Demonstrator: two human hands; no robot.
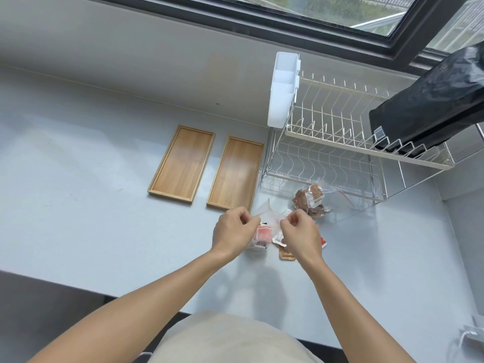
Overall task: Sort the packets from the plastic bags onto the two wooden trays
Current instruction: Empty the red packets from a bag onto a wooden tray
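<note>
Left hand point(231, 229) and right hand point(301, 231) each pinched top edge of clear plastic bag point(267, 213) over countertop point(78, 205), just in front of right wooden tray point(235, 174). Left wooden tray point(182, 163) lay beside it; both held nothing. Red packet point(262, 234) and brown packet point(286, 254) sat under hands. Second bag of brown packets point(311, 200) lay near dish rack point(340, 142). Bag looked thin, floppy, slippery: best held at edges. Packets seemed light and soft: pinch by corner.
</note>
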